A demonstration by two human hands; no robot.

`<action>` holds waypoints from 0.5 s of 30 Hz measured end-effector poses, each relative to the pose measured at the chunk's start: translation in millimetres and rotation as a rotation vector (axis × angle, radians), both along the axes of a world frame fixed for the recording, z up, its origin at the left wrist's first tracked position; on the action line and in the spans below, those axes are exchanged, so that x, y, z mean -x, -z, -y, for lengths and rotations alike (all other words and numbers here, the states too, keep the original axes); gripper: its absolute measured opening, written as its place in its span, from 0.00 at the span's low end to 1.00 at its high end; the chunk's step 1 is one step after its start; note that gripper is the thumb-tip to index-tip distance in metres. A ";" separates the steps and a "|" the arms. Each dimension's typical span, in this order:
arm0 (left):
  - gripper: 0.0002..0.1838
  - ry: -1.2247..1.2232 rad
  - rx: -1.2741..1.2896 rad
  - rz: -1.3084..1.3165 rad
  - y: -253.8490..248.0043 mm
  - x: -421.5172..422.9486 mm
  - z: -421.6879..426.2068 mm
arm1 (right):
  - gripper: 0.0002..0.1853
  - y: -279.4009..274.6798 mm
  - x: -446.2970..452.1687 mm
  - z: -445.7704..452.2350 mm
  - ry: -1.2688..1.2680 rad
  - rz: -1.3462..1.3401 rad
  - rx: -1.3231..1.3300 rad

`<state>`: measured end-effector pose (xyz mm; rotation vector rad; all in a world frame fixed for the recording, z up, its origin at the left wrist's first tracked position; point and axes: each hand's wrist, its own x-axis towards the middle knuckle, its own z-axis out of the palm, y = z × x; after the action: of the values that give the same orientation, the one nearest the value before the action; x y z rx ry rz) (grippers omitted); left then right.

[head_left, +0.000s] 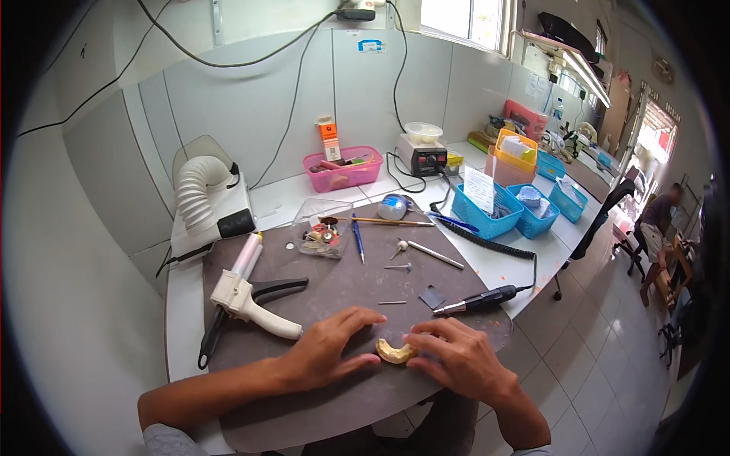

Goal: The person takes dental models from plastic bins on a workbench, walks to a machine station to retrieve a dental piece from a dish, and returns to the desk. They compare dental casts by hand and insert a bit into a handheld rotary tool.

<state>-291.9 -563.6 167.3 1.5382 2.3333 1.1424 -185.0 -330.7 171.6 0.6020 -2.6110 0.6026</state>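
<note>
Loosely, the left hand [334, 346] spreads, thumb apart from fingers, just left of a curved cream piece [391, 352] on the tabletop [289, 425]; the right hand [460, 353] curls over the piece's right end, though I cannot tell whether it grips. The dispensing gun's [243, 296] pale handle ends just beside the left hand. Ahead lie a short metal rod [391, 302], a grey square [431, 296] and, just beyond the right hand, a black-and-silver handpiece [483, 299]. Farther back are a blue pen [358, 239] and a clear box [323, 247]. Both palms face downward; the left forearm crosses the tabletop, while the right slants in from the lower right. The curved front edge runs near both hands, and bare brown surface lies between the rod and the pen.
</note>
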 end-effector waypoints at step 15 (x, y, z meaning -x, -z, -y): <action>0.28 0.154 0.024 -0.202 40.6 2.8 0.9 | 0.16 -47.4 111.2 155.9 -0.200 0.309 -0.353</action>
<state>-294.7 -564.5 126.7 1.8662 2.2880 0.9608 -296.2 -486.6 219.0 0.9551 -3.0009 0.3094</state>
